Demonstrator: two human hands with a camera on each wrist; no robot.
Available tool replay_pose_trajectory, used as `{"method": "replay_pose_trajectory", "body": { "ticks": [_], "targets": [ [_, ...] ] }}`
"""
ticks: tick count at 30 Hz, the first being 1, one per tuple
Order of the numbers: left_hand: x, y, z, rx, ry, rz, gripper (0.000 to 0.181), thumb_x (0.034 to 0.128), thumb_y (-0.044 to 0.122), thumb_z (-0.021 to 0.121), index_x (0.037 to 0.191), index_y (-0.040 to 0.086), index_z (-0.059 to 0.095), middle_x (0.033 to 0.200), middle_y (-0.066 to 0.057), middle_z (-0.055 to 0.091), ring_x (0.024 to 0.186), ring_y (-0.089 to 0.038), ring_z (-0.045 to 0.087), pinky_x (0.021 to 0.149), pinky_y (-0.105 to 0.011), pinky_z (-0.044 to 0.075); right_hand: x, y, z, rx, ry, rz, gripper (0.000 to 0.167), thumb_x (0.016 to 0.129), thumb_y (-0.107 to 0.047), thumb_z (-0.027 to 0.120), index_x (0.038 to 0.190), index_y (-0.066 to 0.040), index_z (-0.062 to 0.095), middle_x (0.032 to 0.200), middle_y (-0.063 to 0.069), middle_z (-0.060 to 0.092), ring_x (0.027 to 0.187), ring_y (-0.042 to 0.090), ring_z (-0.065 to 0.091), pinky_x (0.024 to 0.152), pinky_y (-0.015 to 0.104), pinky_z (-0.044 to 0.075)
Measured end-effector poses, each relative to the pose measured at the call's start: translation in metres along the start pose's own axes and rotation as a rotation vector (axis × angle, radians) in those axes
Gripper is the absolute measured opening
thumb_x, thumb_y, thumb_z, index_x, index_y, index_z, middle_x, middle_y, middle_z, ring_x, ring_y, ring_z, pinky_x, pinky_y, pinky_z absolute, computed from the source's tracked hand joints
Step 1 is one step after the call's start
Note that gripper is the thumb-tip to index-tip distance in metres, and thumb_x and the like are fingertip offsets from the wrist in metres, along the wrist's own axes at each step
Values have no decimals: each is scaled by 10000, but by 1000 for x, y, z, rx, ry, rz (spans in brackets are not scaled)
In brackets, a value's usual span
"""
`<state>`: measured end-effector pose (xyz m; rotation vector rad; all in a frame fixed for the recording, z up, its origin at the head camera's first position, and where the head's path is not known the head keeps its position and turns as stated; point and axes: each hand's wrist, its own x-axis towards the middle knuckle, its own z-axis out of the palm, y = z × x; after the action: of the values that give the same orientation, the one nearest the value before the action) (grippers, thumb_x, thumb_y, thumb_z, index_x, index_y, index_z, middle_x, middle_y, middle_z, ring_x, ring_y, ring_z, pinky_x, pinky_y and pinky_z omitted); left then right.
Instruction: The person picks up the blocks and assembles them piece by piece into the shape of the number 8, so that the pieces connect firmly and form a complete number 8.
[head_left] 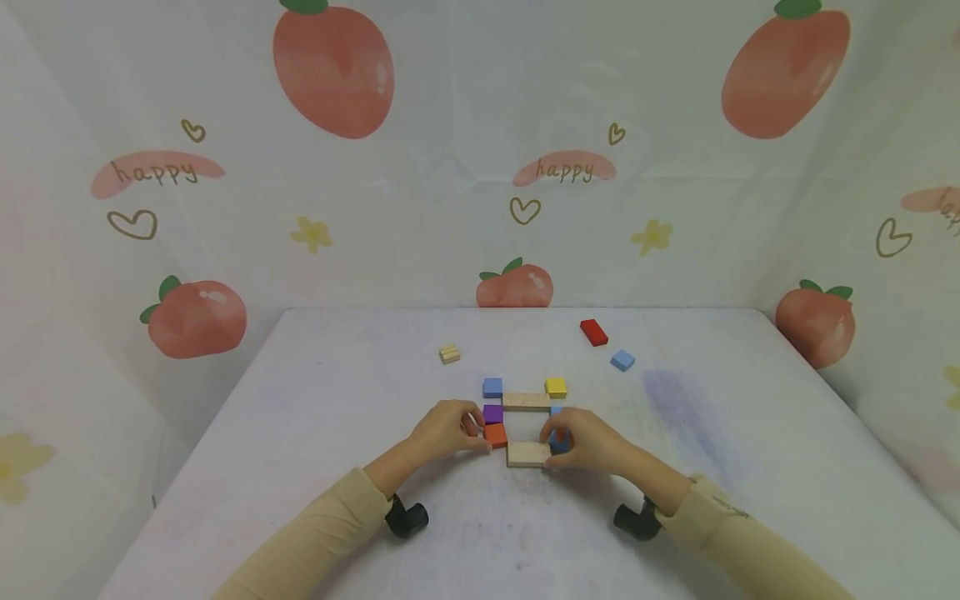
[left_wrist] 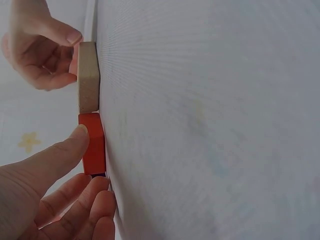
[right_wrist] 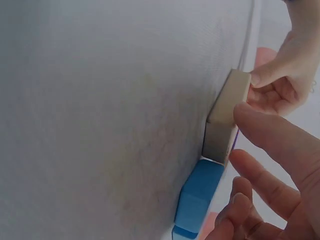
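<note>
On the counter [head_left: 345,367], left hand [head_left: 445,429] touches orange block [head_left: 495,435], right hand [head_left: 592,440] pale block [head_left: 527,455]; unclear if fingers [left_wrist: 82,205] clamp. Prob light, stiff; pinch ends.

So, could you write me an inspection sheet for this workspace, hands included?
Surface: white tabletop, bluish smudge at right.
Job's things: squarish orange-red block, purple block, near pale wooden bar, far pale wooden bar, squarish blue block, squarish yellow block; right-side blue blocks partly hidden.
Clutter: oblong red block, small blue block, ridged pale wooden piece, lying apart.
Left hand: thumb touches orange-red block; grip unclear.
Right hand: at near pale wooden bar's right end; grip unclear.
Cables: nothing seen.
Surroundings: white backdrop printed with red fruit, hearts, flowers.
</note>
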<state>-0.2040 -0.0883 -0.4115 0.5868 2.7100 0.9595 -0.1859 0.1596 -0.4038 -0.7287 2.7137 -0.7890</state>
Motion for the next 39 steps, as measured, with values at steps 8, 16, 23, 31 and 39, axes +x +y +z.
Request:
{"method": "replay_pose_trajectory", "body": {
  "ticks": [8,16,23,31,39],
  "targets": [
    [1,-1,1,2,1,13,283,717,227,802,891,72,643,749,-6,636,680,-99,529,608,-221,435,2,-2,1,-9,-6,9,228,725,-163,786,905,-106,658,758,-5,547,711,117,460,608,192,381],
    [1,-1,0,3,4,17,287,717,234,802,889,71,641,752,-3,636,681,-95,530,609,-222,433,1,-3,1,-7,-5,23,230,720,-165,790,896,-105,654,768,-9,549,720,116,461,608,190,380],
    [2,-1,1,4,1,19,283,719,237,800,889,74,644,752,-4,636,683,-95,531,609,-224,434,2,-2,1,-2,-5,21,230,715,-165,792,887,-101,652,764,-13,544,716,117,459,604,189,378],
    [2,-2,1,5,-5,9,276,722,239,798,889,81,646,754,-5,635,685,-98,531,613,-229,435,1,0,2,6,-3,2,227,717,-165,791,882,-101,650,761,-11,551,713,108,461,608,183,378],
    [1,-1,1,11,-4,-6,270,719,247,799,884,95,649,751,-4,638,679,-88,530,607,-216,430,0,0,1,19,-6,-23,231,720,-169,790,883,-88,649,747,-1,549,701,97,453,600,185,379]
  ]
}}
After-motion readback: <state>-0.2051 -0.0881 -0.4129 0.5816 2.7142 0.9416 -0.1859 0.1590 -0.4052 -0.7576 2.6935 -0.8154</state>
